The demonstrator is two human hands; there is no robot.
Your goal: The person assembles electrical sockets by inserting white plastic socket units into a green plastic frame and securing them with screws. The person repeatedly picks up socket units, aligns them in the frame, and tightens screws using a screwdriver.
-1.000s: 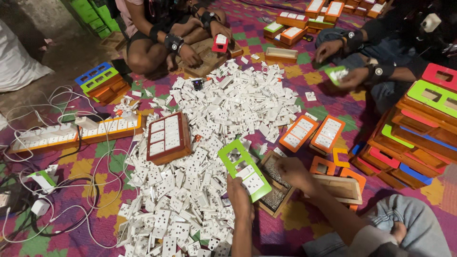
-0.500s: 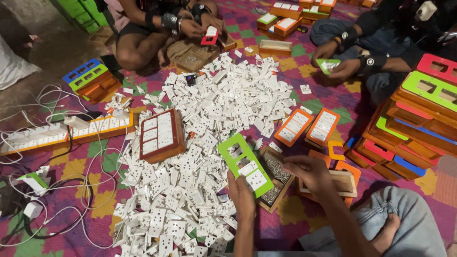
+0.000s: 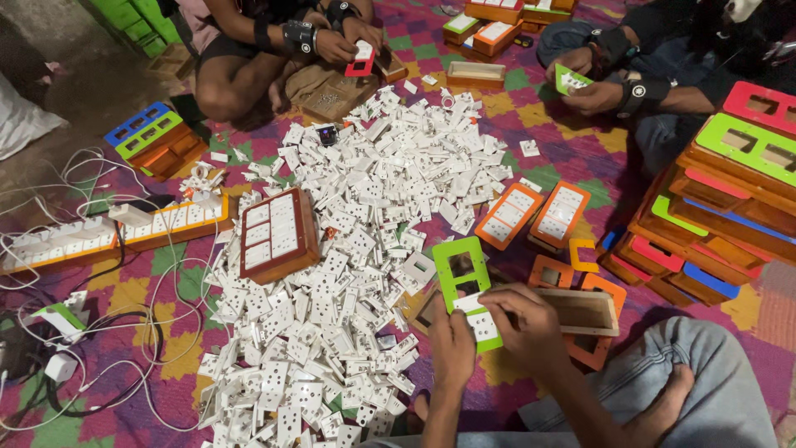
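While the head view looks down on a patterned mat, both of the person's hands meet on a green plate near the mat's lower edge. The left hand is curled partly closed under the plate's lower end, thumb up beside a white socket seated in the plate. The right hand is bent over from the right, its fingers pressing on that socket; how tightly they close cannot be told. The plate runs away from the hands toward the mat's middle, tilted slightly left, with two empty square openings above the filled one. Just right of the right hand lies a wooden box, open side showing, with orange frames around it. Left of the hands a big heap of white sockets spreads from the lower edge up to the centre, and a brown board with white switches rests on its left side. A long orange strip with white cables lies toward the left edge. Stacks of coloured boxes stand along the right edge. At the far edge two other people sit: one's hands hold a red plate, the other's a green piece.
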